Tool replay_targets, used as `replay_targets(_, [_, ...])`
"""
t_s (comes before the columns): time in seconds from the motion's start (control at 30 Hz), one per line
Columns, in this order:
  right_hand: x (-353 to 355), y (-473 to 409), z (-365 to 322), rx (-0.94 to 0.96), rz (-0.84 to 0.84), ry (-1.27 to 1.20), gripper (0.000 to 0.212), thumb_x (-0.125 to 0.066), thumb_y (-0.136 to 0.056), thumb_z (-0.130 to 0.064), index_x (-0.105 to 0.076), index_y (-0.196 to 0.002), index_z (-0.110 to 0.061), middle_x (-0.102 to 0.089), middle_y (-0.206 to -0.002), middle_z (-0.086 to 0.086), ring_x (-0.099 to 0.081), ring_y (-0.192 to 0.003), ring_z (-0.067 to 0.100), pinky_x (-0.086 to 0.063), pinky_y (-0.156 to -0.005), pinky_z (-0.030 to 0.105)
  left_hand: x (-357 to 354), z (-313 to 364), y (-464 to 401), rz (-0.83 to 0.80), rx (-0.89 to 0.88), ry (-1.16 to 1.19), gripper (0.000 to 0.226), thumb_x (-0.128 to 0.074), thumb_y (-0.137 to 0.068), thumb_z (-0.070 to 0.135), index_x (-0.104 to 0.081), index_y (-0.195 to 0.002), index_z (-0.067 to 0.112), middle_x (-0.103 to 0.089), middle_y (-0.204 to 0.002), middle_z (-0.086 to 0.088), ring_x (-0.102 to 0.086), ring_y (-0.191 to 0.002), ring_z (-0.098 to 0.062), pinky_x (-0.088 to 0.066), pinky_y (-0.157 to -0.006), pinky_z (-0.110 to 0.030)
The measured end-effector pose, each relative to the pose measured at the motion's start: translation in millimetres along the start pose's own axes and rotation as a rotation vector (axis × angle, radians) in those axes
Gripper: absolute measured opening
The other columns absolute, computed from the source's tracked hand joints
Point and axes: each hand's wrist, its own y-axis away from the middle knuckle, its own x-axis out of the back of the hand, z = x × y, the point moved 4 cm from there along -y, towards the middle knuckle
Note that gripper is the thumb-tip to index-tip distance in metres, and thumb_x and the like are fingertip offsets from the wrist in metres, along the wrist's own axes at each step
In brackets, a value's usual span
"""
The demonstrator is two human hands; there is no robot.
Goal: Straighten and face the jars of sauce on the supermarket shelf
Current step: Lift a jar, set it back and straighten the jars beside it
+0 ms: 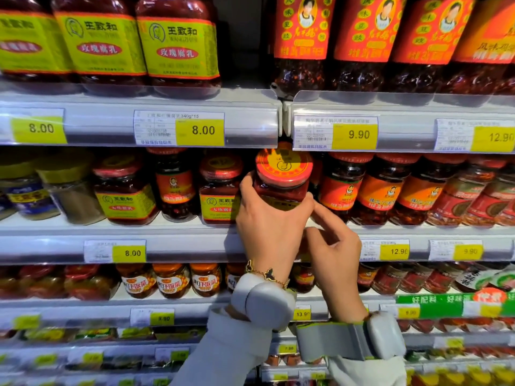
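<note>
At mid-shelf, left hand point(267, 227) grip around red-lidded jar point(281, 179), label probably 王致和.

Left hand point(271, 218) hides held jar's point(281, 182) label.

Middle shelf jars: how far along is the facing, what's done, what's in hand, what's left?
Done, apparently: the orange-label jars right of the hands stand in an even row, labels forward. In hand: the left hand grips a red-lidded jar, tilted with its lid toward the camera, while the right hand touches its side. Left: seating that jar, and the uneven mixed jars to its left.
</note>
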Motion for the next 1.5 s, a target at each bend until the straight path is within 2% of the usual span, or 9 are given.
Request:
replay_targets(0.1, [2, 3, -4, 0.03, 0.008, 0.011, 0.055, -0.048, -0.076, 0.006, -0.065, -0.1, -0.041, -0.066, -0.083, -0.003, -0.053, -0.068, 0.032, -0.047, -0.051, 0.021, 7, 0, 6, 0.015, -0.001, 0.003, 0.081, -0.077, -0.055, 0.049, -0.041, -0.125, 0.029, -0.061, -0.112, 0.004, -0.056, -0.102, -0.017, -0.043, -0.079, -0.022])
replay_targets(0.2, [-1, 9, -7, 0.045, -0.004, 0.016, 0.05, -0.047, -0.074, 0.0, -0.067, -0.095, -0.041, -0.063, -0.062, -0.001, -0.046, -0.044, 0.007, -0.037, -0.045, 0.011, 20, -3, 11, 0.037, -0.004, -0.005, 0.081, -0.077, -0.054, 0.049, -0.042, -0.125, 0.029, -0.062, -0.111, 0.005, -0.057, -0.102, -0.015, -0.042, -0.078, -0.02])
replay_targets(0.3, [-14, 17, -14, 0.08, -0.014, 0.029, 0.042, -0.047, -0.07, -0.004, -0.067, -0.096, -0.03, -0.065, -0.092, -0.008, -0.055, -0.064, -0.004, -0.042, -0.062, 0.01, 39, -10, 16, 0.067, 0.011, -0.041, 0.082, -0.075, -0.051, 0.054, -0.043, -0.123, 0.031, -0.064, -0.108, 0.007, -0.059, -0.101, -0.017, -0.047, -0.081, -0.025])
replay_targets(0.57, [-56, 36, -26, 0.117, 0.023, 0.075, 0.032, -0.052, -0.076, -0.012, -0.067, -0.1, -0.027, -0.06, -0.09, -0.012, -0.053, -0.059, 0.013, -0.041, -0.059, 0.018, 93, -19, 7, 0.112, 0.024, -0.021, 0.079, -0.067, -0.041, 0.065, -0.043, -0.113, 0.043, -0.057, -0.086, 0.025, -0.051, -0.08, 0.004, -0.04, -0.069, -0.01])
replay_targets(0.8, [-124, 41, -48, 0.227, -0.038, 0.295, 0.034, -0.051, -0.076, -0.003, -0.064, -0.105, -0.015, -0.057, -0.102, 0.0, -0.052, -0.089, -0.003, -0.04, -0.08, 0.008, 151, -43, -28, 0.135, 0.056, -0.044, 0.081, -0.072, -0.046, 0.06, -0.047, -0.118, 0.034, -0.065, -0.101, 0.011, -0.059, -0.098, -0.017, -0.042, -0.078, -0.023])
replay_targets(0.97, [-173, 26, -73, 0.338, -0.171, 0.51, 0.053, -0.044, -0.074, -0.005, -0.05, -0.127, -0.005, -0.047, -0.13, 0.013, -0.044, -0.12, 0.022, -0.03, -0.1, 0.02, 180, -60, -50, 0.115, 0.07, -0.048, 0.075, -0.074, -0.052, 0.056, -0.049, -0.116, 0.027, -0.065, -0.098, 0.006, -0.06, -0.095, -0.019, -0.039, -0.073, -0.021])
replay_targets(1.13, [-194, 9, -85, 0.407, -0.226, 0.875, 0.059, -0.053, -0.078, -0.011, -0.036, -0.135, -0.008, -0.037, -0.137, 0.017, -0.045, -0.114, 0.041, -0.044, -0.078, 0.045, 195, -72, -63, 0.08, 0.078, -0.069, 0.07, -0.073, -0.054, 0.056, -0.049, -0.113, 0.027, -0.063, -0.097, 0.007, -0.059, -0.092, -0.018, -0.042, -0.077, -0.025])
replay_targets(1.4, [-206, -4, -94, 0.407, -0.222, 1.014, 0.049, -0.048, -0.084, -0.02, -0.039, -0.13, -0.006, -0.039, -0.133, 0.02, -0.046, -0.109, 0.044, -0.043, -0.078, 0.044, 199, -76, -67, 0.034, 0.08, -0.031, 0.07, -0.074, -0.056, 0.056, -0.047, -0.115, 0.028, -0.05, -0.086, 0.018, -0.048, -0.082, -0.008, -0.037, -0.076, -0.023])
replay_targets(1.5, [-202, 5, -97, 0.473, -0.211, 0.974, 0.046, -0.052, -0.08, -0.014, -0.043, -0.124, -0.006, -0.041, -0.128, 0.018, -0.048, -0.104, 0.043, -0.04, -0.067, 0.038, 201, -77, -64, 0.023, 0.076, -0.017, 0.069, -0.075, -0.057, 0.054, -0.046, -0.115, 0.031, -0.044, -0.079, 0.024, -0.046, -0.08, -0.005, -0.035, -0.072, -0.019])
